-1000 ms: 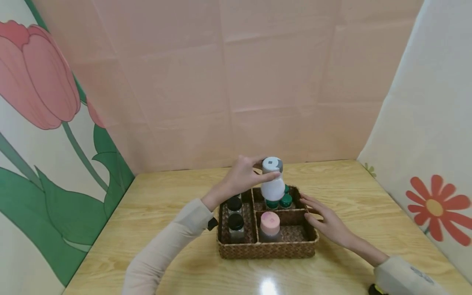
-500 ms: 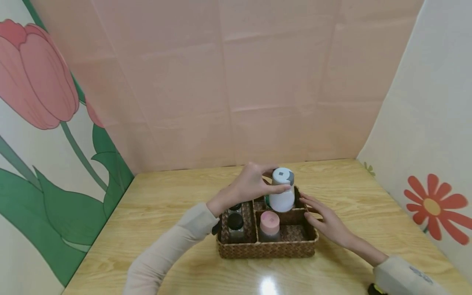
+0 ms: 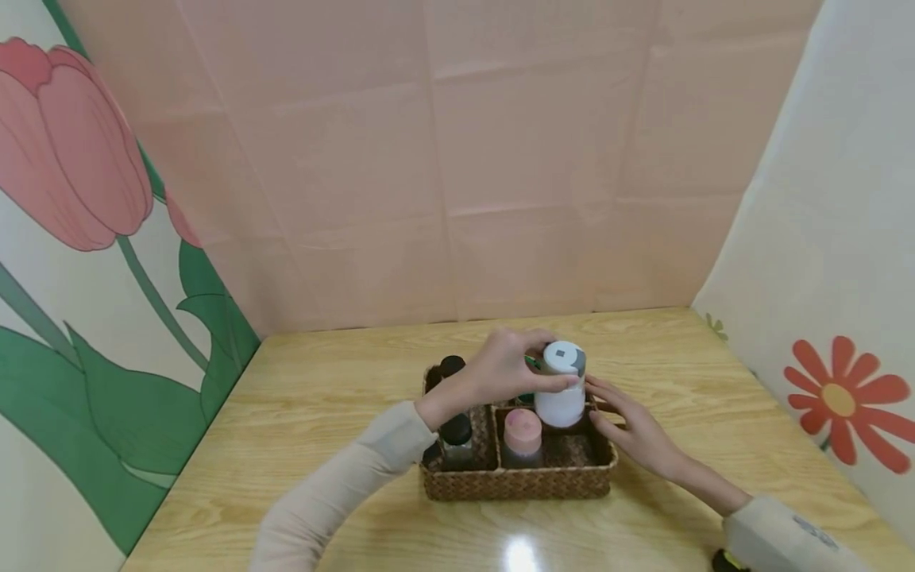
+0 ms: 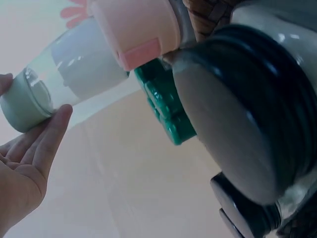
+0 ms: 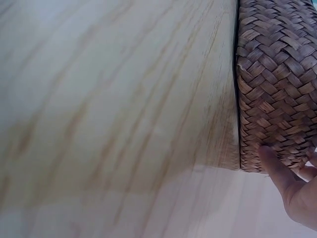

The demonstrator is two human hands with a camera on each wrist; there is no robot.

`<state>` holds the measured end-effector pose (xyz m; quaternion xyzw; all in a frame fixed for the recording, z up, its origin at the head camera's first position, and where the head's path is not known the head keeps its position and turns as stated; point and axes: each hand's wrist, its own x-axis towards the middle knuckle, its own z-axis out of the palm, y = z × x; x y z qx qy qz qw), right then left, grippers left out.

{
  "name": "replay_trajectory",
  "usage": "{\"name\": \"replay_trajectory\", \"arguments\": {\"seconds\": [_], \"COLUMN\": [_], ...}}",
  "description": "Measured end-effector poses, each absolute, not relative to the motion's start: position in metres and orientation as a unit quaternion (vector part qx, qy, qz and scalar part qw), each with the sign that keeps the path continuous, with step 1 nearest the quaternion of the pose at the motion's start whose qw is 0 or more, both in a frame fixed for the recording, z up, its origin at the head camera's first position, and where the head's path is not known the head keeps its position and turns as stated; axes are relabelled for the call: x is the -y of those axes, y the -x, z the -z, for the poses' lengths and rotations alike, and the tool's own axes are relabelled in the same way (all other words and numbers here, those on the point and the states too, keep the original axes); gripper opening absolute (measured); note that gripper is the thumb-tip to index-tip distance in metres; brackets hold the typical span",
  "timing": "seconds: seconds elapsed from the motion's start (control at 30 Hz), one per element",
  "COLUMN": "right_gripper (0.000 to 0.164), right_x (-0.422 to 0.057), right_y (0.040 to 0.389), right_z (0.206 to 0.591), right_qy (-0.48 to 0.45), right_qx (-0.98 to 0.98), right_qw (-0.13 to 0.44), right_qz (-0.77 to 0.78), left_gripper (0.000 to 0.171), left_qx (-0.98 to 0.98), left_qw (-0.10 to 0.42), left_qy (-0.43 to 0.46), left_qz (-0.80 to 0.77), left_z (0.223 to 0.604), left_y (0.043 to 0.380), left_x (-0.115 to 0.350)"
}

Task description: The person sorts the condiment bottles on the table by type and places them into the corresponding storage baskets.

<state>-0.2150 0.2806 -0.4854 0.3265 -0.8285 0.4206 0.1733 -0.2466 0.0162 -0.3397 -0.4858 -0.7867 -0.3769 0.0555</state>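
Observation:
My left hand pinches a white-bodied jar near its pale lid. In the left wrist view the lid lies between thumb and fingers. The jar overlaps the divider and front right compartment of a woven basket. Beside it in that compartment stands a pink-capped jar. My right hand touches the basket's right outer side with extended fingers. A fingertip lies against the weave in the right wrist view. Green caps are partly hidden behind my left hand in the head view.
Several black-lidded jars stand in the basket's left compartment. The basket is on a wood-grain table. A pink sheet hangs behind, with flower-printed panels at the sides. A small dark object lies near the right sleeve.
My left hand has carried the white jar to the right and down, from over the rear green-capped jars toward the front right compartment. The right hand stays at the basket's side.

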Motion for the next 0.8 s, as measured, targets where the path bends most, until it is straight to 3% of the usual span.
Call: {"name": "replay_trajectory", "arguments": {"seconds": [0.3,0.8], "right_gripper": [0.049,0.051], "right_x": [-0.28,-0.277], "right_y": [0.216,0.214], "right_z": [0.484,0.484], "right_qy": [-0.305,-0.309], "right_qx": [0.838,0.836], "right_qw": [0.164,0.156], "right_qz": [-0.421,-0.426], "left_gripper": [0.037,0.047], "left_qx": [0.795,0.804], "left_qw": [0.061,0.004], "left_qy": [0.492,0.493], "left_qz": [0.348,0.332], "left_z": [0.346,0.359], "left_y": [0.244,0.242], "left_x": [-0.026,-0.028]}}
